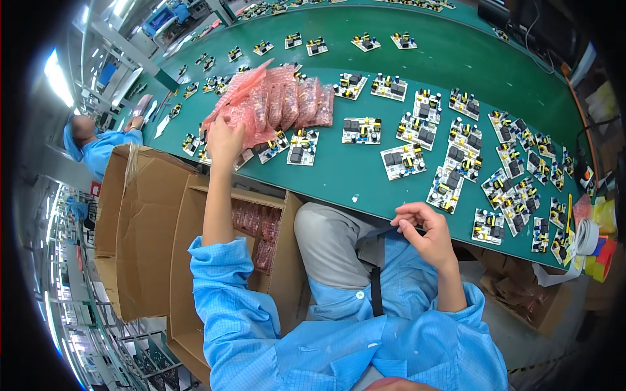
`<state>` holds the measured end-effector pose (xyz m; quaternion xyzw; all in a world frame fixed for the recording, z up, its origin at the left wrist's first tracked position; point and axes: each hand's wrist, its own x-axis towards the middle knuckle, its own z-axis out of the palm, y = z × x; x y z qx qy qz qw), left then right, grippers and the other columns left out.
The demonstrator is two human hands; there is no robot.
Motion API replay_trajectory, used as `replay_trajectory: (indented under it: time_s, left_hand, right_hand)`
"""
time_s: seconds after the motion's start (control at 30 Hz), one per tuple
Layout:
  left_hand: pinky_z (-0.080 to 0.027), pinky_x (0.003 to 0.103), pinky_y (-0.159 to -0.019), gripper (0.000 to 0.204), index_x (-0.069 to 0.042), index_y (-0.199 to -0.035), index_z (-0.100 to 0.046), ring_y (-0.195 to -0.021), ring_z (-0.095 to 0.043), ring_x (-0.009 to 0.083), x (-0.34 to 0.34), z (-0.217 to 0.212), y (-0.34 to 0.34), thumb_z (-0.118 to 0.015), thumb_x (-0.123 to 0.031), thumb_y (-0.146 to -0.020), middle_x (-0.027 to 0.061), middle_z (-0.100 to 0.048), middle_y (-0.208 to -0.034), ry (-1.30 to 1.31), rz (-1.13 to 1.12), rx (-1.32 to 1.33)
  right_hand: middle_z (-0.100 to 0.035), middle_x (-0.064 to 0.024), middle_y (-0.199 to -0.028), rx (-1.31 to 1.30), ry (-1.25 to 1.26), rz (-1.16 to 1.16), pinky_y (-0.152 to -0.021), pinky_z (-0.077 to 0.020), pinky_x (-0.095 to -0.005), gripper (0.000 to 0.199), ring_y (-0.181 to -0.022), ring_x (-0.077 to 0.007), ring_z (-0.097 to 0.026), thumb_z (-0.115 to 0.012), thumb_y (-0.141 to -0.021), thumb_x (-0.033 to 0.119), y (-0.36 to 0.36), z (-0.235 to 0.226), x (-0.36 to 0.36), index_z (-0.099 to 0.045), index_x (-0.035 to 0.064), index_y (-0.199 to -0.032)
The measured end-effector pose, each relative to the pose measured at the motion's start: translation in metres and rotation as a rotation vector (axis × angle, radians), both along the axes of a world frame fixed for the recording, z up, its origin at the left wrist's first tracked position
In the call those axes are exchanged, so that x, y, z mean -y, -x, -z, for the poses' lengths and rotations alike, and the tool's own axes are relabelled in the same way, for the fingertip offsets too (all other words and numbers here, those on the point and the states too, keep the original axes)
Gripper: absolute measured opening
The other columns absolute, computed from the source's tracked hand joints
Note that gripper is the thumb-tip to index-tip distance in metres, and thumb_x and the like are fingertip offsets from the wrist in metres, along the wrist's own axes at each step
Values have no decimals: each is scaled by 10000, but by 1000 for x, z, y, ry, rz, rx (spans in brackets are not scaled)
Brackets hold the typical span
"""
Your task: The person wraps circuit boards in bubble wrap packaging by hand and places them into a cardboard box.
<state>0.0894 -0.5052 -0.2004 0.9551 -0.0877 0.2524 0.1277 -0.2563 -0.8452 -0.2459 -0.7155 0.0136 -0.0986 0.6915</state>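
Observation:
My left hand is raised over the near edge of the green belt and grips a pink anti-static bag at its lower end. Behind it several more pink bags with boards inside lie overlapped in a row. Many small circuit boards with black and yellow parts are spread over the belt to the right. My right hand hovers just below the belt's near edge above my lap, fingers loosely curled, holding nothing I can see.
An open cardboard box with pink bags stacked inside stands at my left knee, beside a second box. Another worker in blue sits at the far left. Tape rolls and coloured items sit at the belt's right end.

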Motion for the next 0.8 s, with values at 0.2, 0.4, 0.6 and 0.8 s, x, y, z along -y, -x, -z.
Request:
replay_trajectory:
  time_s: [0.2, 0.4, 0.6, 0.8]
  left_hand:
    - [-517, 474, -810, 393, -17, -990, -649, -918, -676, 379, -7, -1, 9, -667, -355, -790, 218, -701, -962, -4, -93, -315]
    - [-517, 421, -755, 265, -22, -864, -666, -843, -688, 321, 6, -4, 9, -655, -284, -822, 167, -710, -867, 296, -9, -53]
    - [-509, 292, -658, 248, 23, -966, -608, -708, -611, 140, 11, -16, 0, -584, -222, -936, 70, -603, -870, 781, 188, -260]
    - [-533, 252, -604, 160, -19, -957, -551, -729, -578, 101, 43, -40, 49, -627, -158, -935, 55, -590, -869, 941, 438, 79]
  right_hand:
    - [-718, -85, -914, 8, 30, -2, -702, -516, -238, 205, -784, -89, -644, -619, -899, 21, 1, -1, 0, -626, -16, -1100]
    - [-708, -74, -899, -6, -71, -26, -726, -517, -240, 189, -814, -97, -651, -616, -910, 23, 6, 2, 0, -619, -13, -1095]
    - [-696, -86, -915, -33, -204, -25, -746, -512, -237, 178, -824, -98, -642, -615, -928, 43, 8, 2, 1, -612, -18, -1095]
    - [-685, -87, -936, -37, -199, -44, -745, -515, -241, 180, -838, -112, -645, -605, -942, 51, 9, 3, 4, -604, -12, -1110]
